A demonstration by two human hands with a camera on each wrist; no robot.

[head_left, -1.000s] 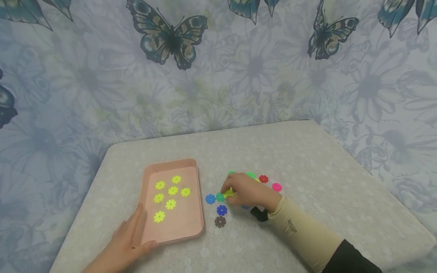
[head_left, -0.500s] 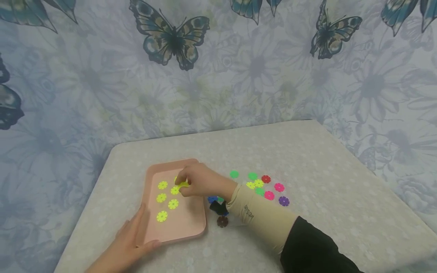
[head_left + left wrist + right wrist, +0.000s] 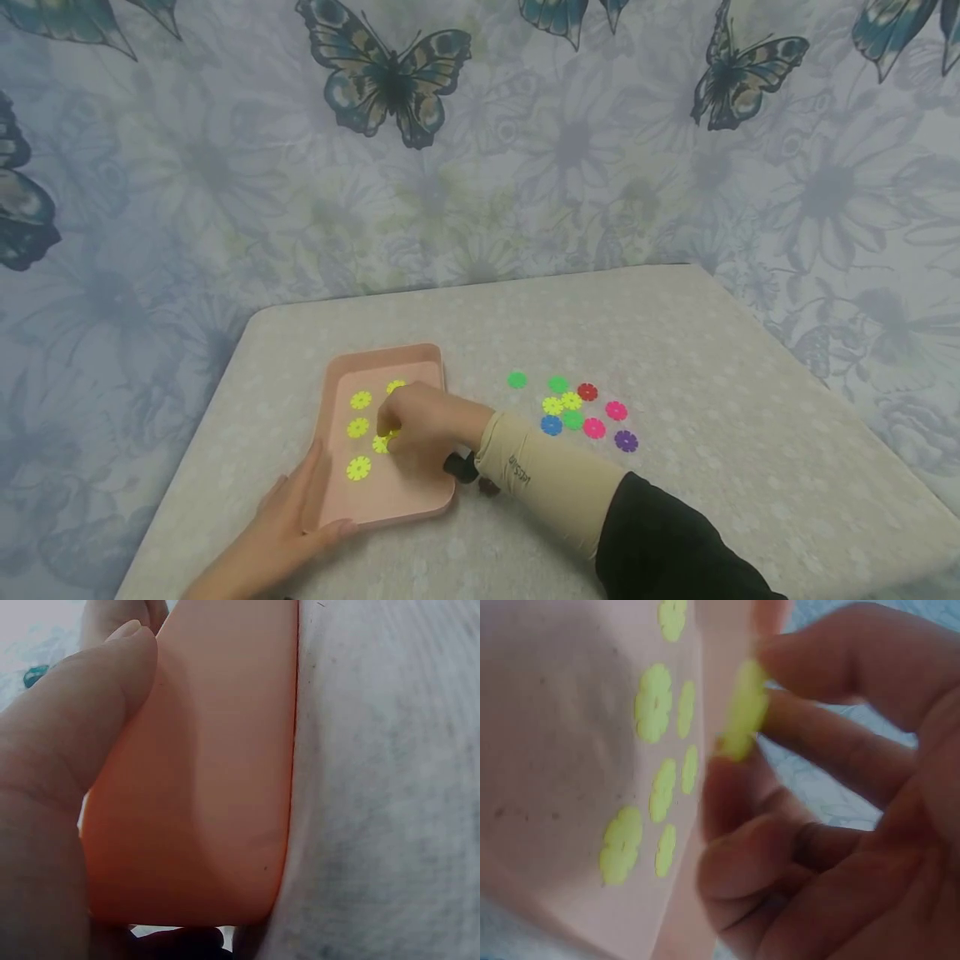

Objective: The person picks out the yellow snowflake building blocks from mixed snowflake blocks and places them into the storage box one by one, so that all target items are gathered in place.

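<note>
My left hand [image 3: 277, 525] grips the near left corner of a shallow pink tray [image 3: 412, 502], fingers along its left side and thumb at the front edge. The left wrist view shows the thumb against the tray's smooth wall [image 3: 232, 765]. Over the tray, my right hand [image 3: 431, 425] pinches a yellow notched plastic disc [image 3: 748, 712] between thumb and fingers. Below it, several yellow discs [image 3: 359, 468] lie flat and spaced apart on the tray floor; the hand hides part of that floor in the head view.
Right of the tray, loose discs lie on the pale tablecloth: green [image 3: 517, 380], red [image 3: 587, 392], yellow [image 3: 552, 406], blue [image 3: 551, 425], pink [image 3: 617, 410] and purple [image 3: 626, 441]. A brown disc [image 3: 488, 487] is partly behind the right wrist. Butterfly-patterned wall covering [image 3: 480, 167] stands behind.
My right hand has carried a yellow disc left from the loose discs to over the tray, then slightly nearer the front. The left hand keeps its hold on the tray.
</note>
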